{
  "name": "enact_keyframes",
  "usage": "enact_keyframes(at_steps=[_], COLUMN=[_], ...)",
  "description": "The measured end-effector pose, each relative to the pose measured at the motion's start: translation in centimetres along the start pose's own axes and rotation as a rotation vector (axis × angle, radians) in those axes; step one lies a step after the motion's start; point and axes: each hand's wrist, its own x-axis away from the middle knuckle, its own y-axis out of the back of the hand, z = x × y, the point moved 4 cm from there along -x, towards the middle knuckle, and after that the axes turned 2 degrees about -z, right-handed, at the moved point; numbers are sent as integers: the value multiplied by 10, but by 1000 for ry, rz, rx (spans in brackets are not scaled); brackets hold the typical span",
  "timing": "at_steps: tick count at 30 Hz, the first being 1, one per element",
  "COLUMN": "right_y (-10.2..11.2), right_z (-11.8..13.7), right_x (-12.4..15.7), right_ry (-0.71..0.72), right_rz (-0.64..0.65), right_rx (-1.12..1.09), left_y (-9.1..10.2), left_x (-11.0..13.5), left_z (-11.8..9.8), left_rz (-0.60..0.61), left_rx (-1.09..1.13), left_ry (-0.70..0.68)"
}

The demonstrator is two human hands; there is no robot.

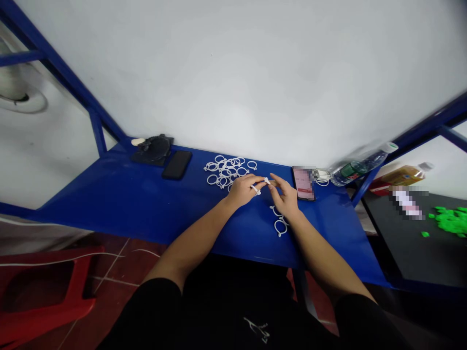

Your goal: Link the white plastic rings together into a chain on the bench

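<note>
Over the blue table, my left hand [242,190] is closed on a small white plastic ring [266,180]. A second white ring [257,192] hangs at its fingers, partly hidden. My right hand [285,197] meets the left from the other side, with thumb and fingertips pinching the same small white piece. Behind my left hand lies a loose pile of white rings [228,170], each with a small knob or tab. Under my right wrist, several more rings [280,227] lie close together, partly covered by the hand and forearm.
A black phone [177,164] and a crumpled black bag [155,149] lie on the left of the blue table [120,194]. To the right are a lit phone [303,183], a white cable [321,178] and a plastic bottle [365,165]. Green pieces [452,221] lie on a dark table.
</note>
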Motion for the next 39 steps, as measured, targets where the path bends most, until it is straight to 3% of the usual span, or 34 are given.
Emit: enact_keyframes(at_steps=[5,11,18,25,30,34,39], right_y=[1,-1,2,1,0,3,-1], right_z=[1,-5,3,3,0,-5,-14], right_x=[-2,-2,-8,-9,-11,-16,-14], right_ry=[30,-106,-2,9,-43,18,135], right_rz=[11,19,56,75,151,209,473], right_rx=[-3,-102,-112,-171,-191,-47,124], left_y=[0,-1,-1,-2,-3,-3,-1], left_x=[2,3,3,3,4,4,1], left_z=[-1,-6,-6,-5,-1,7,11], left_rz=[-24,28,49,54,98,119,77], left_rx=[-30,-80,-85,-61,-112,-191,-220], left_ry=[-45,-120,-168,-208,-199,-165,-77])
